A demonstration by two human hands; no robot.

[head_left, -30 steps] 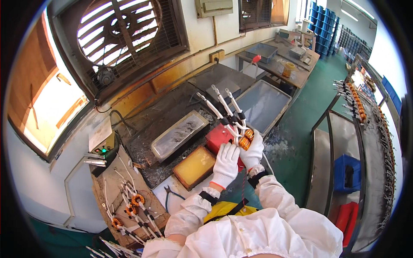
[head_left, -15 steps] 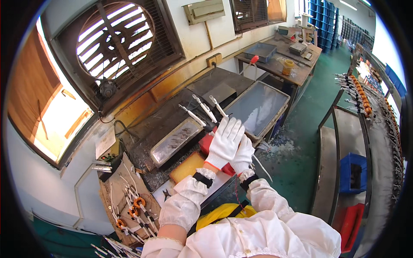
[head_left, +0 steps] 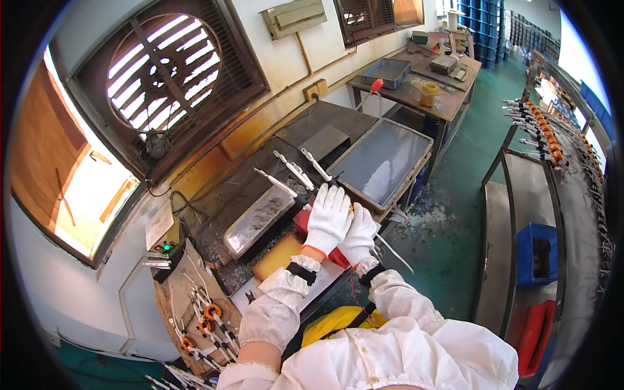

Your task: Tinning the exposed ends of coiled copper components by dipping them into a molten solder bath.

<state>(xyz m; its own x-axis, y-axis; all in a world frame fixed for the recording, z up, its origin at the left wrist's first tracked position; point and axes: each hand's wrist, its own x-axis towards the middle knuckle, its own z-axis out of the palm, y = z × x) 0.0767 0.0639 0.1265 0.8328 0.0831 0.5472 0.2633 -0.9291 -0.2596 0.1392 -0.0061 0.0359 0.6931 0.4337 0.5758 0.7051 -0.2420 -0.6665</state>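
Note:
Both my hands wear white knit gloves and meet over the near side of the bench. My left hand [head_left: 327,221] curls over a wire coil [head_left: 351,208], of which only a bit of orange shows between the gloves. My right hand [head_left: 359,236] closes round it from the right. White-sleeved leads [head_left: 294,170] with metal ends point away beyond my fingers, above the dark bench. Another white lead [head_left: 395,252] sticks out to the right of my right hand. Below my hands is a red object [head_left: 301,223], partly covered.
A narrow metal-filled trough [head_left: 260,221] and a yellowish block [head_left: 277,256] lie left of my hands. A grey liquid tray [head_left: 380,159] stands beyond. More orange coils [head_left: 212,311] lie at lower left. A rack [head_left: 511,208] is on the right, a wall fan [head_left: 164,70] at far left.
My hands and the leads have shifted slightly left in view, which has moved a little too. The gloves are further apart, showing orange between them. Green light shows on the box at left.

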